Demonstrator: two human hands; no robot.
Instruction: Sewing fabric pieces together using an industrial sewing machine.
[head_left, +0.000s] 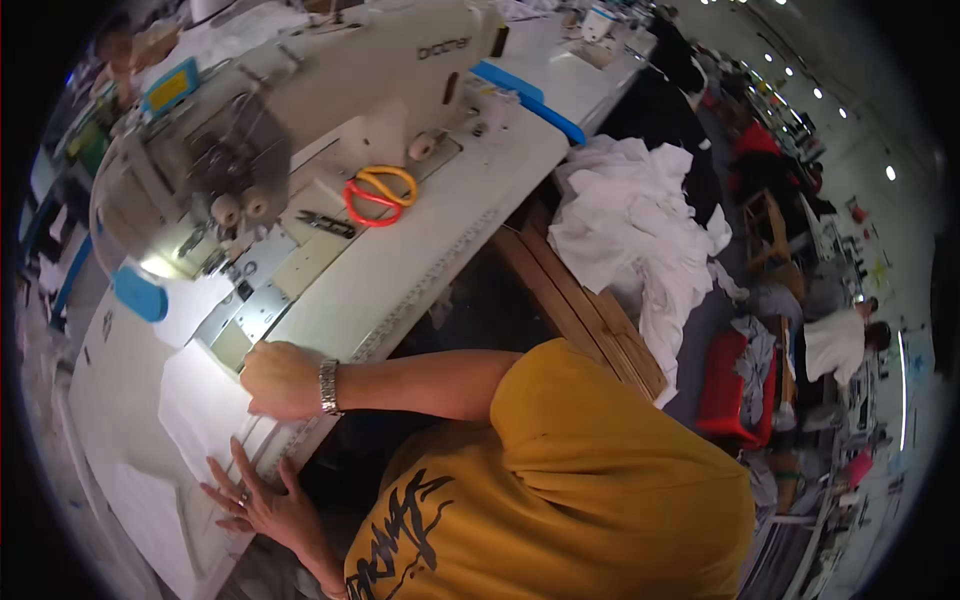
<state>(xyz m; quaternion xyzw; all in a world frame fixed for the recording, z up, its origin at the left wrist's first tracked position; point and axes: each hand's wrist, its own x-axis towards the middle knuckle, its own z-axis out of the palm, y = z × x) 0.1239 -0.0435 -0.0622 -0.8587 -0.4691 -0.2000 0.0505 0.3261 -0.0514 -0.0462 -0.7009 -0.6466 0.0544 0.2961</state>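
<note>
My right hand (283, 381), with a metal watch (328, 386) at the wrist, is curled at the edge of a white fabric piece (196, 405) on the sewing table (330, 304). Its fingertips are hidden beneath the fist. Spread fingers of my left hand (262, 502) rest on the near part of the same cloth; one finger wears a ring. Just beyond my right fist is the metal needle plate (262, 315) of a Brother sewing machine (352, 82), lit by a lamp. Thread snips (326, 223) and scissors with red and orange handles (379, 196) lie on the machine bed.
Another white fabric piece (150, 517) lies at the table's lower left. White cloth (637, 217) is heaped by a wooden plank (585, 307) to the right. A blue plastic strip (536, 101) lies behind the scissors. Farther off are a red bin (739, 397) and a person (836, 345).
</note>
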